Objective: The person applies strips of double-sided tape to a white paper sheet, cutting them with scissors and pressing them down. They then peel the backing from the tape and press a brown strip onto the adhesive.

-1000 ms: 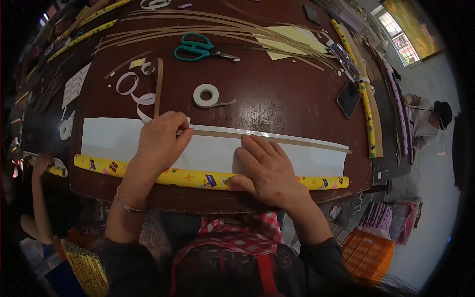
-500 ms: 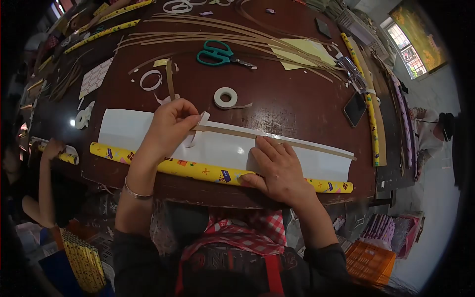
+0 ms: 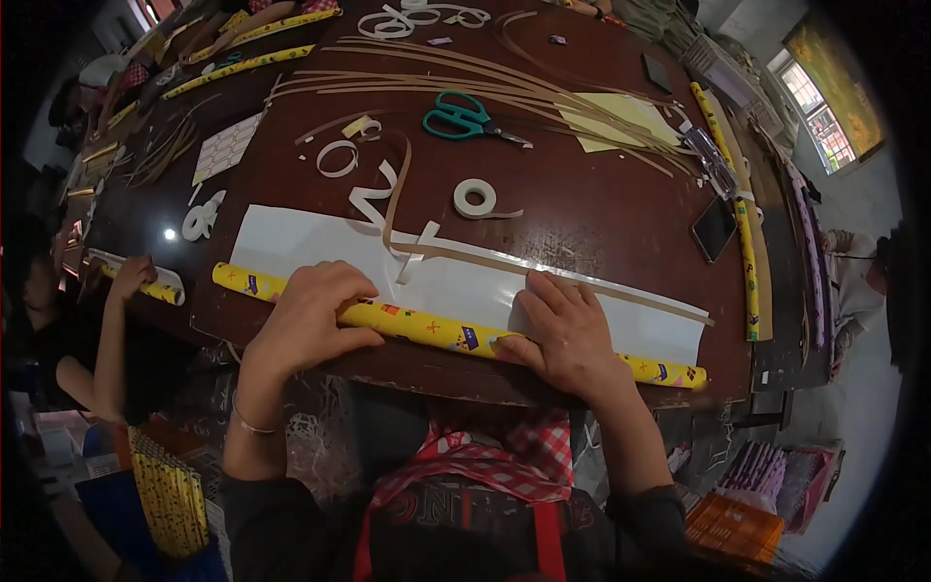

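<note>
A roll of yellow patterned wrapping paper (image 3: 436,330) lies along the table's near edge, its white underside (image 3: 291,231) spread flat behind it. My left hand (image 3: 315,315) curves round the roll left of its middle, fingers on the far side and thumb on the near side. My right hand (image 3: 572,335) rests with fingers spread on the white sheet, its thumb touching the roll. A brown strip (image 3: 485,260) runs along the sheet's far edge, its left end curling upward. Near that curl, a strip of white backing (image 3: 415,257) lies on the sheet.
Beyond the sheet are a tape roll (image 3: 474,199), green-handled scissors (image 3: 461,118), loose brown strips (image 3: 388,82) and yellow paper (image 3: 616,121). A phone (image 3: 715,230) lies at right. At left, another person's hand (image 3: 133,276) holds a similar roll.
My left hand has let go of the white backing strip and moved down to the yellow roll. My right hand stays on the sheet. The whole view has shifted slightly.
</note>
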{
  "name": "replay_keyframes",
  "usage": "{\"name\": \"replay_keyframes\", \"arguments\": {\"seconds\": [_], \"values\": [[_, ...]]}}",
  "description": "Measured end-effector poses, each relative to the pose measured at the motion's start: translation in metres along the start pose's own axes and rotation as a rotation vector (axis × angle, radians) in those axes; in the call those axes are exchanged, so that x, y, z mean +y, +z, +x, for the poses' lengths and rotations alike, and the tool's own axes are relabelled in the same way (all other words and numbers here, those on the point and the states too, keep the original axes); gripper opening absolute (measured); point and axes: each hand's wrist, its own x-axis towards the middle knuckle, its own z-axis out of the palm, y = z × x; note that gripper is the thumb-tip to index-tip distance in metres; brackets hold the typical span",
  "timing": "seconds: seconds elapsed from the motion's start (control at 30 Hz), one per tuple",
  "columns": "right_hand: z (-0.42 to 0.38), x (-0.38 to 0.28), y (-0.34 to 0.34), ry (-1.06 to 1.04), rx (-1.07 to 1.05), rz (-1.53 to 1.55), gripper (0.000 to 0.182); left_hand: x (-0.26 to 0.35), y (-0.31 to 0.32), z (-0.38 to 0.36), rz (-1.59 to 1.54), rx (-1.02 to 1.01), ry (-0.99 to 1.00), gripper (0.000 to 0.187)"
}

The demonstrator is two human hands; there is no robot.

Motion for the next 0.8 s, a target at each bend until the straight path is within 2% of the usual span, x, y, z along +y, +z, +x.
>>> {"name": "replay_keyframes", "arguments": {"seconds": [0.03, 0.1, 0.23, 0.43, 0.63, 0.8], "values": [[-0.001, 0.000, -0.001, 0.010, -0.014, -0.003, 0.057, -0.003, 0.004, -0.006, 0.002, -0.001, -0.002, 0.035], [-0.001, 0.001, 0.002, -0.005, 0.002, -0.010, 0.055, -0.014, 0.016, -0.017, 0.192, 0.122, 0.029, 0.037], [-0.006, 0.004, -0.005, 0.020, -0.027, -0.051, 0.052, -0.005, 0.027, -0.018, 0.184, 0.108, 0.034, 0.037], [-0.034, 0.007, -0.006, -0.004, 0.052, 0.025, 0.049, 0.037, 0.068, -0.001, 0.208, 0.140, 0.178, 0.042], [-0.051, 0.020, -0.004, 0.088, 0.259, 0.048, 0.044, 0.088, 0.109, 0.013, 0.166, 0.110, 0.236, 0.045], [-0.059, 0.032, -0.009, 0.106, 0.213, 0.053, 0.042, 0.096, 0.109, 0.016, 0.133, 0.021, 0.178, 0.043]]}}
